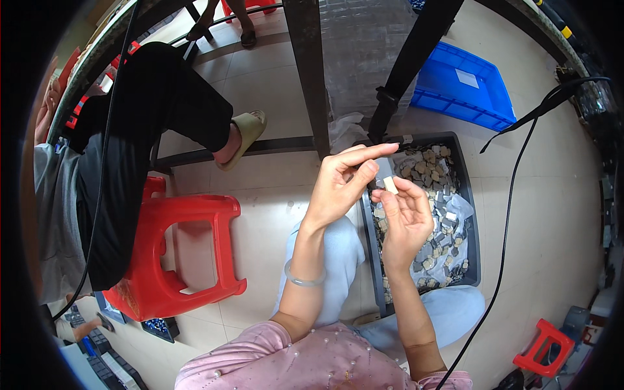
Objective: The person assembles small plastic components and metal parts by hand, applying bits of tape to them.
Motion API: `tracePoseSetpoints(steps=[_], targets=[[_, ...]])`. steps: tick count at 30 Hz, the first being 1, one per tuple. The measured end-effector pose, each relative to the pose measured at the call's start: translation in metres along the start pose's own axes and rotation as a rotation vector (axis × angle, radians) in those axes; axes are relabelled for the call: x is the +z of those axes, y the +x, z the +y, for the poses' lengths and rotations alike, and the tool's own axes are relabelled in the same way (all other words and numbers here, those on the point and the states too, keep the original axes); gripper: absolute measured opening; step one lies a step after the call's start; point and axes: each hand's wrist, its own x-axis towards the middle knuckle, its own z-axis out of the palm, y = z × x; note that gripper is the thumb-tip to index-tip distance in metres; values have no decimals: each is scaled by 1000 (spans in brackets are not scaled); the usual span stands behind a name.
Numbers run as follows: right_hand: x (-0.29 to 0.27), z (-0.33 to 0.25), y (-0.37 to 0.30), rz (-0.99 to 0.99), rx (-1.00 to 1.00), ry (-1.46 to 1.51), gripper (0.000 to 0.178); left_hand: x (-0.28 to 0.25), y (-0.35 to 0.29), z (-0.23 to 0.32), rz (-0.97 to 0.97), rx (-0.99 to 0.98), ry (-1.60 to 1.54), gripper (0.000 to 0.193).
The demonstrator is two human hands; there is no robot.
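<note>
My right hand (407,211) pinches a small cream-coloured rectangular block (390,185) between thumb and fingertips. Just to the left is my left hand (341,183), its index finger stretched out and its thumb apart from it. I see nothing held in it, though its other fingers are partly hidden. Both hands are above the left part of a dark grey crate (473,260). Many small tan pieces (426,166) and dark grey pieces (442,244) lie loose inside, along with crumpled clear plastic (460,211).
A blue plastic crate (465,81) stands on the floor beyond the grey one. Dark metal table legs (309,78) rise ahead. At left are a red stool (175,240) and a seated person's leg with a green slipper (249,136). A black cable (507,221) hangs at right.
</note>
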Motion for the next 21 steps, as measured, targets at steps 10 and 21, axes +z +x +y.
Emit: tracePoseSetpoints(steps=[10,21], targets=[[-9,-2,3,-51,64,115,22,1,1,-1,-45,-15,-12,26],[-12,-2,7,-40,202,264,21,1,-3,-8,370,-185,-335,42]])
